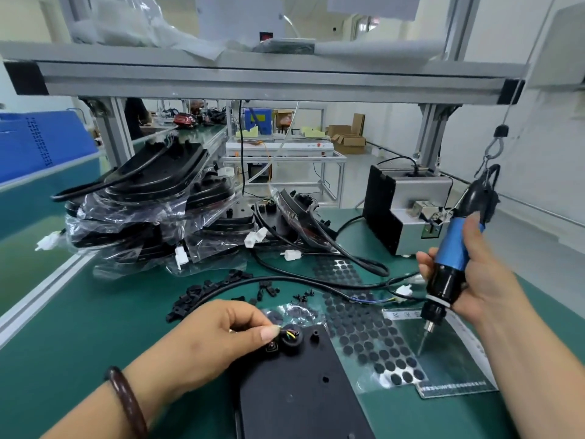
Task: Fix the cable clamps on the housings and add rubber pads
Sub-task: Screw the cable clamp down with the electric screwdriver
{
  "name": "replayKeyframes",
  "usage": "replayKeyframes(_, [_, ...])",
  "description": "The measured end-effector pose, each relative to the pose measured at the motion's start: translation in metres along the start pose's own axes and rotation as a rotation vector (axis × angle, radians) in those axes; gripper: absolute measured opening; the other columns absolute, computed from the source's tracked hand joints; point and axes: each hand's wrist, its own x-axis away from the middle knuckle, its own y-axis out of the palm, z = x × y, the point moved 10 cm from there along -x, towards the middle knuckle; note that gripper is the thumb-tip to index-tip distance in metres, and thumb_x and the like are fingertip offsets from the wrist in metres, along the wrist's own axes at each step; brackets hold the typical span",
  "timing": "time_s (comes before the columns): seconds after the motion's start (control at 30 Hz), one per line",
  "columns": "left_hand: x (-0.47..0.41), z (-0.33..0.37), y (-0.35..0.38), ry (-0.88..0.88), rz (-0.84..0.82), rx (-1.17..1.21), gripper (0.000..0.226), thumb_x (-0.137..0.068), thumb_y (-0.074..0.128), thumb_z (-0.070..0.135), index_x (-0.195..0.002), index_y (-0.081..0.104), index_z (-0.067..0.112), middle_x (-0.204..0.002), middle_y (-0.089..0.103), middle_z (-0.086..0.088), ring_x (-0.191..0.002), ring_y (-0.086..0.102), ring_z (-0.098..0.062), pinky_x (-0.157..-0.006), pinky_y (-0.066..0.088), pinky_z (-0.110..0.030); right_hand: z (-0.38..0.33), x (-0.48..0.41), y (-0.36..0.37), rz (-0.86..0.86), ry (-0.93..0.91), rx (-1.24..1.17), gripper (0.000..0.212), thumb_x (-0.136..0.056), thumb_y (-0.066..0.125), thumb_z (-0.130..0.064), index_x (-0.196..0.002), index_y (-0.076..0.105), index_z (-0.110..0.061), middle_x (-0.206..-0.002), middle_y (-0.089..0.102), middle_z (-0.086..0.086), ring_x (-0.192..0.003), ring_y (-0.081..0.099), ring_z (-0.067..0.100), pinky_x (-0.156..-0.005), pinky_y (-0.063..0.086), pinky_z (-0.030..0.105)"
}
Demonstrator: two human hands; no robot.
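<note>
Currently the black housing (297,388) lies flat on the green bench mat (95,337), directly before the person. Left hand (218,337): thumb and forefinger pressed together, pinching the coloured wires at the round black grommet (290,339) on the housing's near-left corner. Right hand (471,274): fingers wrapped around a blue electric screwdriver (449,264), bit tip over the rubber pad sheet (373,340), just right of the housing. Loose cable clamps (202,294) lie beyond the left fingers

A dark brown bangle (126,403) circles the bare left wrist.
</note>
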Motion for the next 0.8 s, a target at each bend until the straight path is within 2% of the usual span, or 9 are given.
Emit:
replayKeyframes(0.1, [-0.001,-0.001,0.001,-0.025,-0.021,0.003,0.024,-0.070,0.066,0.050,-0.074,0.071,0.026,-0.067,0.062,0.011,-0.065,0.053,0.001,-0.068,0.042,-0.011,-0.001,-0.005,-0.004,0.019,-0.033,0.051,0.071,-0.064,0.064,-0.067,-0.100,0.057,-0.007,-0.068,0.068,0.010,-0.059,0.070,0.020,-0.049,0.057,0.028])
replayKeyframes(0.2, [0.001,-0.003,0.001,-0.049,-0.026,-0.001,0.029,-0.068,0.067,0.052,-0.076,0.073,0.025,-0.068,0.064,0.010,-0.066,0.055,0.001,-0.071,0.043,-0.014,0.002,-0.006,-0.015,0.097,-0.031,0.108,0.070,-0.062,0.064,-0.073,-0.096,0.058,-0.012,-0.078,0.064,0.008,-0.059,0.066,0.019,-0.050,0.055,0.029])
replayKeyframes(0.37, [-0.005,0.008,-0.010,-0.090,-0.036,-0.071,0.030,-0.070,0.066,0.056,-0.092,0.074,0.038,-0.095,0.073,0.017,-0.091,0.066,0.001,-0.085,0.047,-0.018,0.000,-0.008,-0.026,0.172,-0.031,0.232,0.071,-0.055,0.063,-0.078,-0.088,0.054,-0.016,-0.078,0.052,0.007,-0.061,0.054,0.021,-0.053,0.050,0.033])
replayKeyframes(0.47, [-0.029,0.014,-0.016,-0.158,0.072,0.076,0.016,-0.089,0.061,0.035,-0.101,0.071,0.031,-0.099,0.072,0.009,-0.088,0.067,-0.001,-0.074,0.050,-0.017,-0.004,-0.006,-0.029,0.200,-0.059,0.370,0.079,-0.053,0.061,-0.081,-0.087,0.054,-0.010,-0.081,0.053,0.014,-0.065,0.052,0.025,-0.064,0.049,0.035])
replayKeyframes(0.57, [-0.058,0.008,0.015,-0.366,0.057,0.282,0.019,-0.095,0.051,0.004,-0.110,0.062,0.009,-0.101,0.068,-0.011,-0.083,0.068,-0.016,-0.063,0.057,-0.020,-0.015,-0.004,-0.036,0.277,-0.138,0.619,0.079,-0.069,0.060,-0.076,-0.098,0.057,-0.002,-0.105,0.060,0.024,-0.075,0.052,0.027,-0.065,0.042,0.034])
replayKeyframes(0.6, [-0.065,0.006,0.025,-0.421,0.042,0.305,0.021,-0.094,0.048,-0.002,-0.112,0.059,0.002,-0.100,0.065,-0.016,-0.084,0.067,-0.019,-0.062,0.058,-0.021,-0.023,-0.002,-0.037,0.326,-0.195,0.727,0.077,-0.074,0.061,-0.071,-0.105,0.055,-0.002,-0.116,0.055,0.023,-0.083,0.052,0.028,-0.066,0.042,0.034])
replayKeyframes(0.67, [-0.075,0.007,0.044,-0.497,0.018,0.306,0.025,-0.094,0.044,-0.005,-0.117,0.054,-0.004,-0.102,0.061,-0.020,-0.091,0.065,-0.025,-0.069,0.059,-0.027,-0.046,0.015,-0.026,0.399,-0.441,0.882,0.068,-0.082,0.064,-0.056,-0.124,0.047,-0.005,-0.134,0.044,0.016,-0.108,0.046,0.023,-0.084,0.042,0.034])
replayKeyframes(0.73, [-0.087,0.005,0.056,-0.523,0.016,0.301,0.030,-0.094,0.045,-0.006,-0.123,0.050,-0.007,-0.118,0.059,-0.024,-0.109,0.062,-0.032,-0.087,0.055,-0.036,-0.061,0.048,0.016,0.250,-0.758,0.929,0.044,-0.088,0.063,-0.037,-0.127,0.052,-0.018,-0.122,0.056,0.002,-0.102,0.050,0.005,-0.086,0.041,0.022])
replayKeyframes(0.8, [-0.095,0.009,0.056,-0.502,0.103,0.275,0.033,-0.091,0.047,-0.005,-0.123,0.050,-0.010,-0.127,0.056,-0.026,-0.116,0.058,-0.035,-0.093,0.052,-0.038,-0.036,0.070,0.071,-0.138,-0.814,1.082,0.024,-0.091,0.061,-0.026,-0.113,0.066,-0.032,-0.096,0.065,-0.016,-0.082,0.056,-0.007,-0.070,0.043,0.008])
